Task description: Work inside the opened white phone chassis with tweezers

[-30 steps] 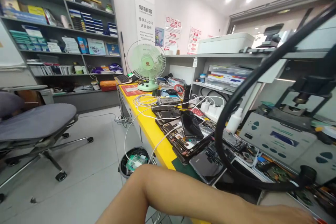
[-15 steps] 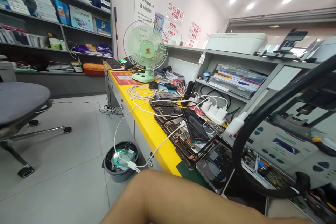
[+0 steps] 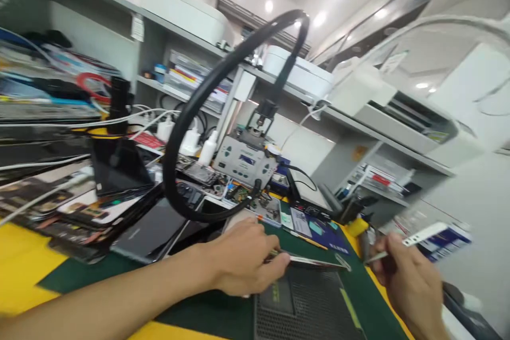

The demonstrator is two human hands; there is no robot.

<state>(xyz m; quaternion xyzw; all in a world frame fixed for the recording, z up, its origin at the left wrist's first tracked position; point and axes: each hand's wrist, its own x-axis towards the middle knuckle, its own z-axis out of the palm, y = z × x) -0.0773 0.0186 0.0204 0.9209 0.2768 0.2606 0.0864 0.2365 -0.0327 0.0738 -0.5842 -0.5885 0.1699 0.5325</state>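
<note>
My left hand [image 3: 253, 257] reaches in from the lower left, thumb and fingers pinched on the near end of a thin phone-sized panel [image 3: 314, 262]. The panel is seen nearly edge-on, so its faces are hidden. It hangs over a dark textured pad [image 3: 311, 308] on the green mat [image 3: 223, 311]. On the right, my right hand [image 3: 414, 287] is closed around slim tweezers [image 3: 424, 234]. Their pale shank has small holes, and the thin tip points left toward the panel without touching it. Both hands are somewhat blurred.
A black hose [image 3: 179, 133] loops up from a grey control unit [image 3: 243, 164] behind my left hand. Stacked phones and phone parts [image 3: 151, 228] lie to the left among white cables. A yellow-handled tool [image 3: 306, 239] lies behind the panel. A printer [image 3: 398, 111] stands on the shelf.
My view has swung right, away from the fan, floor and bin. Both hands have come into sight, one with the panel and one with the tweezers.
</note>
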